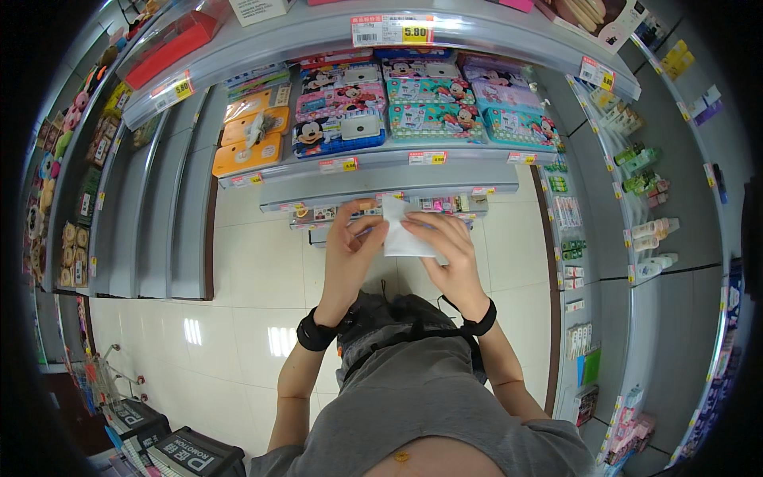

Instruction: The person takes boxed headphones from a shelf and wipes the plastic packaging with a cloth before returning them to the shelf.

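In front of my waist I hold a small white folded sheet (pixel 405 241), either a tissue or a thin cloth. My left hand (pixel 349 253) pinches its left edge between thumb and curled fingers. From the other side, my right hand (pixel 450 244) lies over the sheet with fingertips on its face and the thumb below. The upper corner of the sheet sticks up between the hands. Beyond it, a shelf carries stacked cartoon pencil cases (pixel 340 132) in blue, pink and teal. Orange cases (pixel 247 149) lie at that shelf's left end.
A top shelf (pixel 477 30) with price tags juts out above the cases. Lower shelf ledges (pixel 387 185) sit just past my hands. Grey shelving (pixel 155 238) stands left, stocked shelves (pixel 590 238) right. Black promotion bins (pixel 197 453) and a wire cart (pixel 101 381) are at lower left.
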Demonstrator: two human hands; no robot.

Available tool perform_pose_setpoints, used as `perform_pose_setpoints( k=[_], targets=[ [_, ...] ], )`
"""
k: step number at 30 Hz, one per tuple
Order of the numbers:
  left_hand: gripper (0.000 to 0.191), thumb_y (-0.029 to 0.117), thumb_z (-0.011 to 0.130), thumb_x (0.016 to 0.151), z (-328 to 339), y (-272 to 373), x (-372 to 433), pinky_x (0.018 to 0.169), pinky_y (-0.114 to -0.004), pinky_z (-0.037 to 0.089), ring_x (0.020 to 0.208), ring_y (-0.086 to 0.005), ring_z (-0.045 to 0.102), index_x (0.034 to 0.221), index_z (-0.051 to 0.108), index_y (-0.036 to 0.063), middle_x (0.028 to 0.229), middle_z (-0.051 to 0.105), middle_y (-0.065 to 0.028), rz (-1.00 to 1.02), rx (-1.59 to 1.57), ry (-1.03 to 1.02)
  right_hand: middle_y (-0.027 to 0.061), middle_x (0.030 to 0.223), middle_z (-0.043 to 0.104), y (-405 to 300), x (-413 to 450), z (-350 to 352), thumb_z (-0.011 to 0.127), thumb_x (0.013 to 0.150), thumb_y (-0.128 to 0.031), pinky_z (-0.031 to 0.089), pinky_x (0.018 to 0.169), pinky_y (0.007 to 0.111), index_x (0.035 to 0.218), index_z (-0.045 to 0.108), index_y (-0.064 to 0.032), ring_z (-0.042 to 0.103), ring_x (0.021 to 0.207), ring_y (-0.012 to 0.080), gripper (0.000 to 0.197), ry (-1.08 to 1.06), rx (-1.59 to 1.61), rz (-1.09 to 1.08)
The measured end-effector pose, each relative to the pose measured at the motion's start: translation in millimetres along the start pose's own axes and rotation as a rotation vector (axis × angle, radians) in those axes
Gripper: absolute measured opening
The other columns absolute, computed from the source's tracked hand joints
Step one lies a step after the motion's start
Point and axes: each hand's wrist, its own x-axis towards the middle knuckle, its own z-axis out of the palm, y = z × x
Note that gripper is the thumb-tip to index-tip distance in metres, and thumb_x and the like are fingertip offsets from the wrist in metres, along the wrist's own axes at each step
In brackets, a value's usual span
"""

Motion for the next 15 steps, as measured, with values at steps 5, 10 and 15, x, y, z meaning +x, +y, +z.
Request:
perform_pose_setpoints(
  k=[5, 10, 15],
  targets=[
    [0.044, 0.001, 0.065, 0.089, 12, -9, -12, 0.082, -0.028, 0.051, 0.104, -0.0178, 0.061, 0.128, 0.044, 0.0004, 0.112, 0.06, -0.0091, 0.297, 0.201, 0.081, 0.0109, 0.105, 0.068, 1, -19, 2, 0.066, 0.083, -0.001, 0.046, 0.088, 0.033, 0.107, 0.068, -0.0013, 0.063, 0.097, 0.0225, 0.023, 0.105, 0.461, 0.38],
    [0.041, -0.002, 0.062, 0.09, 5, 1, -16, 0.087, -0.028, 0.049, 0.102, -0.0154, 0.061, 0.126, 0.044, 0.0006, 0.109, 0.062, -0.0069, 0.225, 0.154, -0.125, 0.0039, 0.1, 0.07, -3, -22, 2, 0.068, 0.09, -0.007, 0.046, 0.083, 0.026, 0.107, 0.067, 0.0026, 0.06, 0.089, 0.0086, 0.019, 0.065, 0.76, 0.594],
    [0.037, -0.003, 0.061, 0.091, -1, 3, -24, 0.086, -0.026, 0.05, 0.098, -0.013, 0.063, 0.123, 0.044, 0.0, 0.107, 0.065, -0.008, 0.142, 0.036, -0.123, 0.0004, 0.091, 0.066, -6, -19, 3, 0.068, 0.09, -0.006, 0.043, 0.074, 0.023, 0.106, 0.066, 0.0012, 0.055, 0.079, 0.0051, 0.018, 0.027, 0.768, 0.577]
  ],
)
